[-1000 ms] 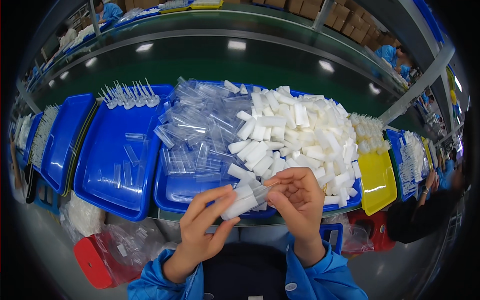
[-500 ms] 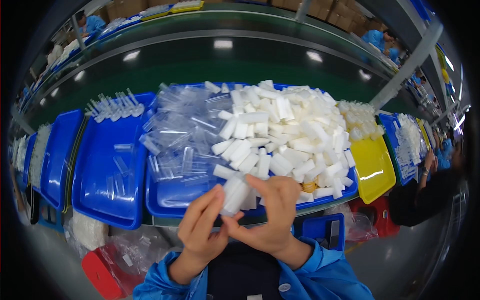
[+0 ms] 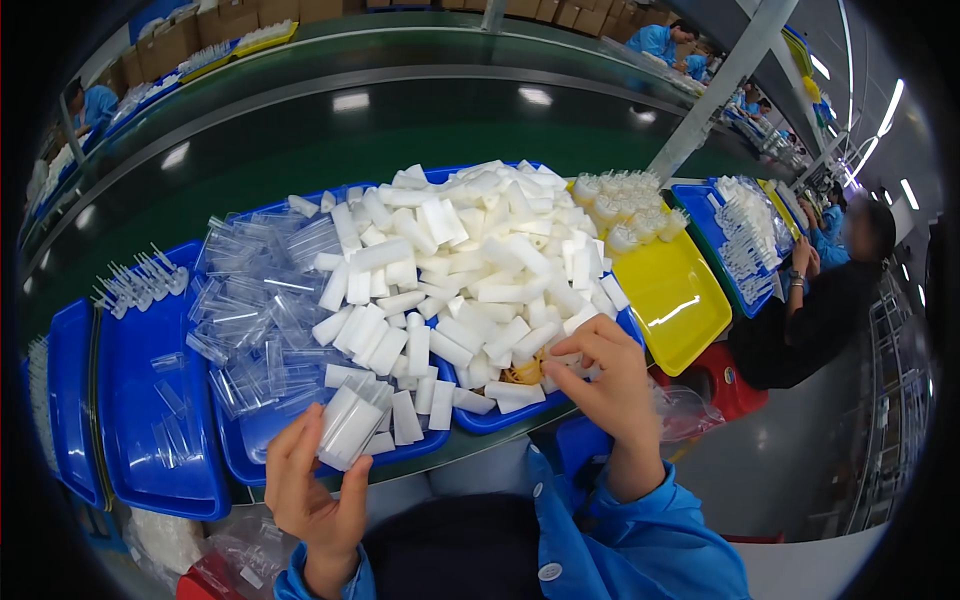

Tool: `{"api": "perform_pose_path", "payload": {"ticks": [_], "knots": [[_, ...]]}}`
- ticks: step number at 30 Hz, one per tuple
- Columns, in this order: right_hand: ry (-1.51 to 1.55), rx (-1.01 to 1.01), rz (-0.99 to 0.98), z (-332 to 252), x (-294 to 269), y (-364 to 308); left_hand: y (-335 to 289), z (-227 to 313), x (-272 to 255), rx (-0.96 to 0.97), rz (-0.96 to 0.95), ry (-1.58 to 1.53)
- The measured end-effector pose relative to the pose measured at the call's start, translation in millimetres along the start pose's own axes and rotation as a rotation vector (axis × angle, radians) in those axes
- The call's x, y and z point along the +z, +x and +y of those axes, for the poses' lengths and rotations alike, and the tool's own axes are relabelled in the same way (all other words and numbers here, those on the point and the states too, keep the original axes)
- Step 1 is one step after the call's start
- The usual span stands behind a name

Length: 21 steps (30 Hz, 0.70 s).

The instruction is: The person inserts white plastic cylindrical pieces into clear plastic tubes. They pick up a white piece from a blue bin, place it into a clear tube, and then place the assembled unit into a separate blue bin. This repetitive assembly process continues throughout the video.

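Observation:
My left hand (image 3: 315, 490) grips a small bundle of clear plastic tubes with white foam blocks (image 3: 350, 420) in them, between thumb and fingers, above the near edge of the blue tray. At the tray's front, my right hand (image 3: 612, 390) pinches with thumb and forefinger at the edge of a small heap of yellow rubber bands (image 3: 525, 373); a band appears to be between the fingertips. Behind both hands rises a large pile of white foam blocks (image 3: 480, 240). Left of it lie many loose clear tubes (image 3: 245, 320).
To the left, a blue tray (image 3: 150, 420) holds a few clear tubes and a row of white stemmed parts (image 3: 145, 280). A yellow tray (image 3: 675, 300) with bundled pieces (image 3: 625, 205) is at the right. A person in black (image 3: 825, 320) sits beyond. A dark green conveyor (image 3: 400, 130) runs behind.
My hands have parted. The left keeps the bundle and has moved left; the right has let go of it and reached to the rubber bands. The view has swung right.

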State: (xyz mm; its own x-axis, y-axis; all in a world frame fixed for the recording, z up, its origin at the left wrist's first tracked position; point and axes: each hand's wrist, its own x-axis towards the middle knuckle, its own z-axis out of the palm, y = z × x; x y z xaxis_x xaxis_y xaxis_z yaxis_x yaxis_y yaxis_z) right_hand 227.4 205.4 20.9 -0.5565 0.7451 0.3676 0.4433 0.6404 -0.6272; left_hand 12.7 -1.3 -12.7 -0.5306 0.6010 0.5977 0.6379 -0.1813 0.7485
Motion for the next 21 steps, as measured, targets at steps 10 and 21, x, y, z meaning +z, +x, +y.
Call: {"api": "perform_pose_path", "payload": {"ticks": [10, 21], "knots": [[0.14, -0.076, 0.064, -14.1, 5.3, 35.5, -0.2, 3.2, -5.2, -0.03, -0.022, -0.017], [1.207, 0.198, -0.025, -16.2, 8.0, 73.3, 3.4, 0.9, -4.6, -0.155, 0.087, -0.276]]}}
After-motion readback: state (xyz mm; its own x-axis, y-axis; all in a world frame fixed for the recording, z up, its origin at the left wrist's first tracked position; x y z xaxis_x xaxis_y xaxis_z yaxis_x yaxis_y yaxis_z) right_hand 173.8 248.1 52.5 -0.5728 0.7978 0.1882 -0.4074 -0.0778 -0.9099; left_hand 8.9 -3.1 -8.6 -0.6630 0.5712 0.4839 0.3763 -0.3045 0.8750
